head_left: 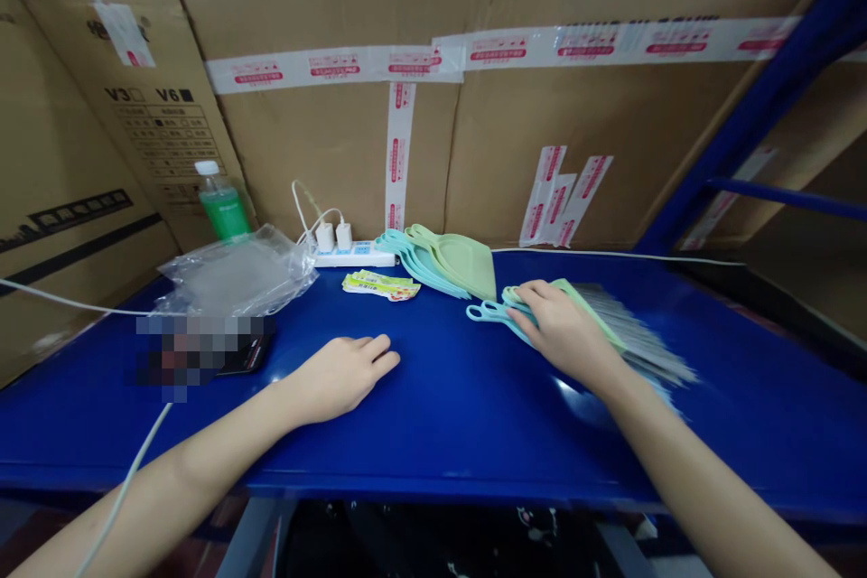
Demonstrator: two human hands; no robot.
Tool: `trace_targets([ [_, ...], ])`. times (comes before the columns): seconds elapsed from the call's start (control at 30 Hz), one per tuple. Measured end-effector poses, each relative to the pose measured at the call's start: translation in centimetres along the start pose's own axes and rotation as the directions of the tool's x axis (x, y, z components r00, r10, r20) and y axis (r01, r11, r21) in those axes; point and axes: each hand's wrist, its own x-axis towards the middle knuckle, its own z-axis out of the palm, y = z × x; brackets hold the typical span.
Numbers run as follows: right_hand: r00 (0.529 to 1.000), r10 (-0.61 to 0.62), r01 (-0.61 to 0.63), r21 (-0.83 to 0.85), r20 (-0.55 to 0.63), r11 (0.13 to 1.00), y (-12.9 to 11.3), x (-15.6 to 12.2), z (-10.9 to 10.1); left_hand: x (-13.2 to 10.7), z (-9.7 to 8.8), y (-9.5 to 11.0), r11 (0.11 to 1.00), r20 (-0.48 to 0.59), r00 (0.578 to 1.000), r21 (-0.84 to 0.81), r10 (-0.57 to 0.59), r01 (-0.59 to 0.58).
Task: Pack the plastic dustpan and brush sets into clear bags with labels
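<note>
My right hand [565, 330] is on a stack of small hand brushes at the right of the blue table, its fingers closed round the handle of a light green brush [589, 312]. Light blue brush handles [489, 312] stick out beneath it. Grey bristles [637, 334] fan out to the right. My left hand [345, 375] rests on the table's middle-left, empty, with fingers loosely bent and a little apart. Behind the hands lie overlapping dustpans, light green [467, 262] and light blue [433, 269]. My right palm hides part of the brushes.
Small yellow-green packets [380, 284] lie before a white power strip [356, 255] with plugged-in chargers. Clear plastic bags [237, 275] and a green-liquid bottle [223, 203] stand at left, near a blurred dark object. Taped cardboard [325, 144] backs the table; a blue metal post [738, 108] rises right.
</note>
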Motion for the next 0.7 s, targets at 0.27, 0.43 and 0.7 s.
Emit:
trace_targets([
  [0.27, 0.997, 0.067, -0.065, 0.043, -0.044, 0.997, 0.24, -0.13, -0.22, -0.19, 0.15, 0.01, 1.000, -0.028, 1.000, -0.013, -0.009, 0.009],
  [0.43, 0.998, 0.053, -0.052, 0.020, -0.030, 0.998, 0.08, -0.21, -0.26, -0.08, 0.02, 0.03, 1.000, 0.000, 1.000, 0.012, -0.008, 0.008],
  [0.7, 0.998, 0.045, -0.051, -0.137, -0.048, 0.989, 0.23, -0.23, -0.45, 0.01, -0.18, 0.07, 1.000, 0.036, 0.999, 0.024, -0.001, 0.000],
])
